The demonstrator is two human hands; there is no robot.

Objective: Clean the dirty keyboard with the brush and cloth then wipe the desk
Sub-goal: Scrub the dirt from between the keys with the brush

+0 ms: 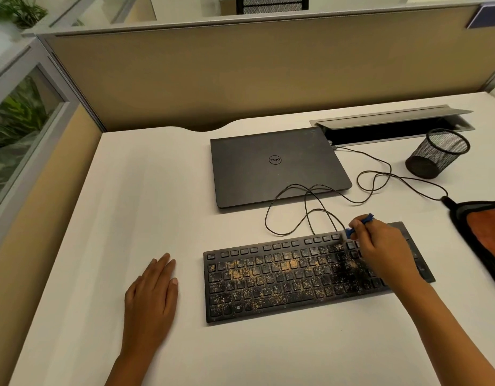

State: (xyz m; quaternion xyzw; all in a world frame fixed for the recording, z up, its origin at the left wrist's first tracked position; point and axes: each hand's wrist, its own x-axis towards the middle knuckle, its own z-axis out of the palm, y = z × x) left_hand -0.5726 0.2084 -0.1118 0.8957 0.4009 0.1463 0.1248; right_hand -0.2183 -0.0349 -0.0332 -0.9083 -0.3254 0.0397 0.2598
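We see a mesh cup [437, 153] on the desk [157, 190]; its inside is hidden. Our right hand [380, 246] pinches the brush [359, 224] over the crumb-covered keyboard [296, 277]. Our left hand [151, 296] rests flat, fingers [164, 264] straight together.

- Soft, even overhead light falls on the white desk top [163, 190], leaving faint shadows.
- Wide-angle distortion bows the beige fabric partition [240, 79] towards the edges.
- The small blue-handled brush [359, 224] shows slight motion blur.
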